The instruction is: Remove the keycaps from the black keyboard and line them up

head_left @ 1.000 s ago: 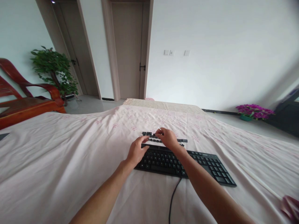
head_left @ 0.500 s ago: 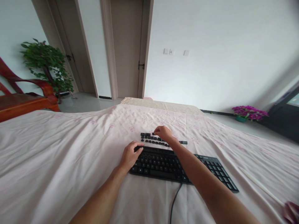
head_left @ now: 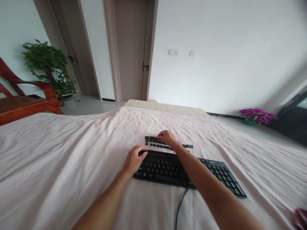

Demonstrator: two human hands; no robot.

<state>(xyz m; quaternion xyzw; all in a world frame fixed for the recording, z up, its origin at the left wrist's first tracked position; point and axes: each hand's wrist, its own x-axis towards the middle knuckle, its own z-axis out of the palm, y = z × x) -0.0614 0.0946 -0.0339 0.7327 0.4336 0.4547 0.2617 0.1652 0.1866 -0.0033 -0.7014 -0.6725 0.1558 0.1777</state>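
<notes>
A black wired keyboard lies on a bed covered by a pale pink flowered sheet. My left hand rests on the keyboard's far left corner, fingers curled over its edge. Just beyond the keyboard lie rows of loose black keycaps. My right hand hovers over those keycaps with its fingers bent down and pinched together; whatever they hold is hidden. The keyboard's cable runs toward me.
A red wooden chair and a green potted plant stand at the left. Closed doors are straight ahead. Purple flowers sit on the floor at right, beside dark furniture. A pinkish object shows at the lower right edge.
My left hand slid back from the keycap rows to the keyboard's left corner. My right hand moved slightly left along the loose keycaps. The view swung a little to the right.
</notes>
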